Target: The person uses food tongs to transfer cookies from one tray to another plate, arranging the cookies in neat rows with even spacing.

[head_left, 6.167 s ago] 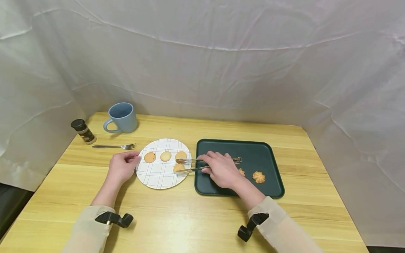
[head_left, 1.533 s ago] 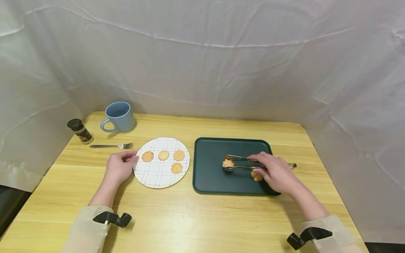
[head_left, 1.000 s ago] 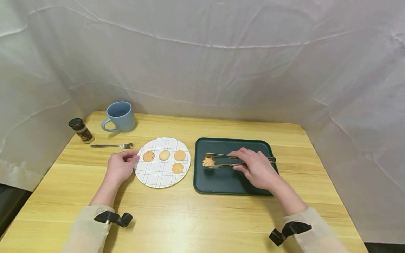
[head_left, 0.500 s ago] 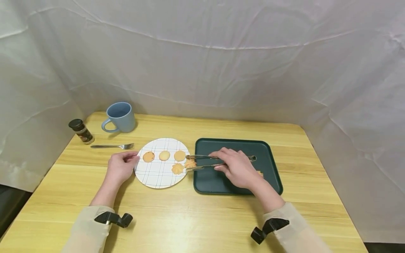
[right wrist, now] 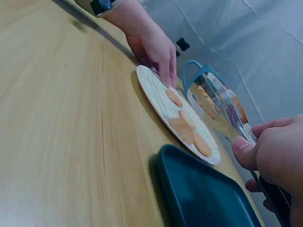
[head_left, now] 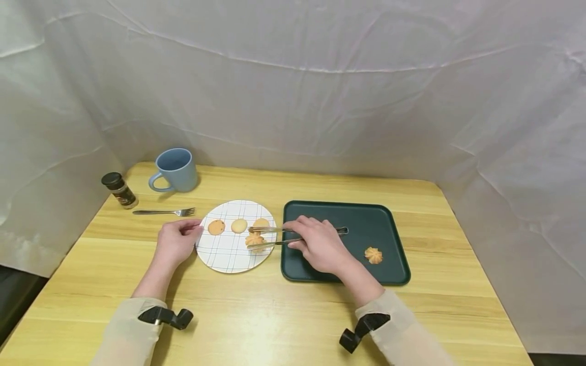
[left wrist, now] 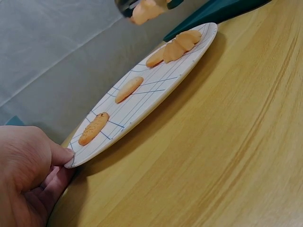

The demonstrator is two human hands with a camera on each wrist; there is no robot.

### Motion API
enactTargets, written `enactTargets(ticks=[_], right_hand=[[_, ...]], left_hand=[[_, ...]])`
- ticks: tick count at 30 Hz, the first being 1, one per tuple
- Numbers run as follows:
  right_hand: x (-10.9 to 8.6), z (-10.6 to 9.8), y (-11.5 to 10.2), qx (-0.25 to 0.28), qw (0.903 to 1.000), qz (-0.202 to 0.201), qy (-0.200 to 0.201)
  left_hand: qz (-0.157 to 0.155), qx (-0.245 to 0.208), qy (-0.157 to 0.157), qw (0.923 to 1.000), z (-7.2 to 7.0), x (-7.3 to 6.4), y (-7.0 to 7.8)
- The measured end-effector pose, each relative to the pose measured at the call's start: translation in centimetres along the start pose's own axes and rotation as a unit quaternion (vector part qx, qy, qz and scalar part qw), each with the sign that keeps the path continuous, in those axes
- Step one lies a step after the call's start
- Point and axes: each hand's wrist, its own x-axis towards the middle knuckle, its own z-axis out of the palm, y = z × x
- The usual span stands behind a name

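Observation:
My left hand (head_left: pixel 178 240) pinches the left rim of a round white plate (head_left: pixel 224 256) with blue check lines. In the left wrist view its thumb lies on the rim. On the plate are a speckled round cookie (head_left: pixel 216 227), a pale round cookie (head_left: pixel 239 225), another round cookie (head_left: pixel 261 223) and a flower-shaped cookie (left wrist: pixel 179 46). My right hand (head_left: pixel 322 245) grips metal tongs (head_left: pixel 279 243). Between the tongs' ends a second flower-shaped cookie (head_left: pixel 254 240) is held above the plate's right part, raised off it in the left wrist view, and partly hides the cookies below.
A dark green tray (head_left: pixel 339 213) stands right of the plate, with one flower-shaped cookie (head_left: pixel 373 255) on it. At the back left are a blue mug (head_left: pixel 180 173), a black-capped seasoning jar (head_left: pixel 121 192) and a fork (head_left: pixel 167 212). Grey cloth (head_left: pixel 293 112) walls the table's back and sides.
The right hand has moved left, carrying the flower-shaped cookie in the tongs from the tray to over the plate. Earlier, another flower-shaped cookie was set on the plate. The left hand stays put.

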Motion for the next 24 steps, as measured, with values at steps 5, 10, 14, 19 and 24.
enactTargets(ticks=[5, 10, 14, 19, 24], right_hand=[[0.9, 0.8, -0.8, -0.006, 0.9999, 0.004, -0.011], [1.7, 1.5, -1.5, -0.020, 0.9994, 0.003, -0.026], [2.1, 1.9, -2.0, -0.029, 0.9988, 0.005, -0.038], [2.6, 2.5, -2.3, -0.037, 0.9984, 0.006, -0.043], [3.0, 3.2, -2.5, -0.053, 0.9976, 0.008, -0.045]], left_hand=[[-0.004, -0.003, -0.003, 1.0000, 0.0, 0.1, -0.1], [0.000, -0.001, 0.001, 1.0000, 0.0, 0.1, -0.1], [0.003, -0.001, 0.003, 1.0000, 0.1, 0.1, 0.0], [0.003, -0.002, 0.003, 1.0000, 0.1, 0.1, 0.0], [0.001, 0.002, 0.002, 1.0000, 0.0, 0.1, -0.1]])
